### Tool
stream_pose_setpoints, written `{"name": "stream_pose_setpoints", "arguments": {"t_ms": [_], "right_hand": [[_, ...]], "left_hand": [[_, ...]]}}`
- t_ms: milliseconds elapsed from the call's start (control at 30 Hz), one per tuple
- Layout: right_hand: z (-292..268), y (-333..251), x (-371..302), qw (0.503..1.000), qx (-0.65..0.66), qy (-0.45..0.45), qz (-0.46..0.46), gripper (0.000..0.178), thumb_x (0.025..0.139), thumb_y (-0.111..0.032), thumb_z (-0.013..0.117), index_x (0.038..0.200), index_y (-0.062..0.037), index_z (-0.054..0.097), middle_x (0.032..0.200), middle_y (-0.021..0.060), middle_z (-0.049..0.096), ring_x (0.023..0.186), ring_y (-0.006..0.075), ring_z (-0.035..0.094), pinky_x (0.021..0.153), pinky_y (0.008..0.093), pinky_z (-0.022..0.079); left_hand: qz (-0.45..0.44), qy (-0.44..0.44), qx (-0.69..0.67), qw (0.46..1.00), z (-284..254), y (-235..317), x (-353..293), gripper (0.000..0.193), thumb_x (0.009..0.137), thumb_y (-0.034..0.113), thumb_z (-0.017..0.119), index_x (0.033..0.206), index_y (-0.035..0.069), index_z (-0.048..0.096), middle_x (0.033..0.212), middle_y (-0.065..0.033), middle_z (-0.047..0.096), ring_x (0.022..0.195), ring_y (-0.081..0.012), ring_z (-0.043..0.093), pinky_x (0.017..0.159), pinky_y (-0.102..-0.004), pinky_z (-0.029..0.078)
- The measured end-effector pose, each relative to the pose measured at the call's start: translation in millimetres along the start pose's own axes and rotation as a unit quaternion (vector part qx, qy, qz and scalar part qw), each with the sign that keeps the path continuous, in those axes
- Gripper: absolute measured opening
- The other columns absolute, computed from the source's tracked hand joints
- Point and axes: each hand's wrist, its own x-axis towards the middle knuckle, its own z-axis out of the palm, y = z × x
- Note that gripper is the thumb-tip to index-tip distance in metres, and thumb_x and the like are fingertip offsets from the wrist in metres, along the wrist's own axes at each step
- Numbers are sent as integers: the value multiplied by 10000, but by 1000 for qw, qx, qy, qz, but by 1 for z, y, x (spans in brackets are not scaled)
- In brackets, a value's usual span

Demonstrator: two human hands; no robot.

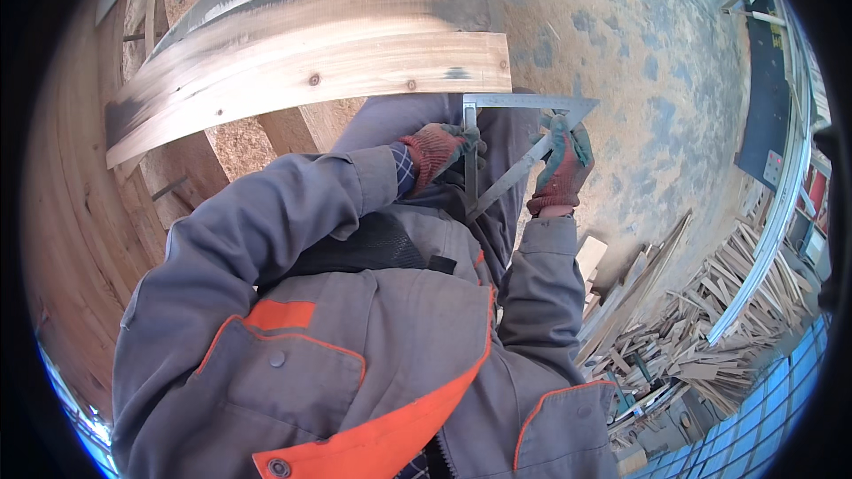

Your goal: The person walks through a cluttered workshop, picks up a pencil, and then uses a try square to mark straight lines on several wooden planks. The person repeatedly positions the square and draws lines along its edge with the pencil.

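Triangular metal square (519,101) in the grip of gloved left hand (439,151) and right hand (565,160), beside knotty board (355,66)

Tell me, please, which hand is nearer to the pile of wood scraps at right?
Right. The right hand holds the metal triangle near its right corner, up and left of the wood scraps; the left hand, on the triangle's left bar, is farther left.

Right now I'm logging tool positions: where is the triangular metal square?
In the head view, the metal square is right of centre, held by left hand and right hand, at the plank's right end.
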Motion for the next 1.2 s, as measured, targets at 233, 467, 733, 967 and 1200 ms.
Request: {"name": "stream_pose_setpoints", "arguments": {"t_ms": [233, 467, 733, 967, 1200], "right_hand": [[9, 2, 1, 997, 15, 50, 50, 328, 967, -162, 682, 1214, 53, 666, 1076, 170, 743, 840, 236, 730, 672, 330, 593], [9, 10, 5, 996, 11, 46, 81, 289, 967, -47, 630, 1219, 93, 644, 1093, 193, 731, 907, 277, 761, 660, 351, 648], [7, 15, 5, 990, 51, 55, 117, 256, 958, -103, 686, 1144, 73, 682, 962, 187, 758, 757, 248, 752, 609, 346, 636], [7, 25, 8, 989, 59, 53, 124, 262, 955, -103, 703, 1148, 73, 685, 970, 202, 756, 771, 260, 753, 619, 383, 639], [0, 36, 10, 983, 91, 58, 147, 278, 950, -67, 700, 1179, 87, 673, 1042, 214, 742, 826, 299, 759, 633, 423, 648]], "left_hand": [[-23, -25, -80, 996, -12, -3, 2, 297, 1032, 247, 644, 1190, 1, 694, 1136, -120, 736, 1031, -262, 729, 812, -439, 616], [-21, 48, 31, 998, 4, 6, -13, 289, 1032, 240, 644, 1191, 3, 690, 1134, -111, 737, 1023, -253, 730, 799, -426, 617], [25, -25, -80, 996, -4, 2, -14, 266, 1029, 249, 660, 1151, 15, 695, 1071, -101, 740, 965, -242, 732, 796, -391, 610], [14, 90, 60, 994, 15, 10, -26, 319, 1045, 323, 627, 1154, 32, 696, 1061, -94, 743, 933, -224, 732, 723, -363, 602], [23, 70, 77, 994, 12, 13, -27, 397, 1044, 404, 591, 1167, 43, 704, 1018, -69, 758, 885, -206, 736, 588, -314, 560]]}}
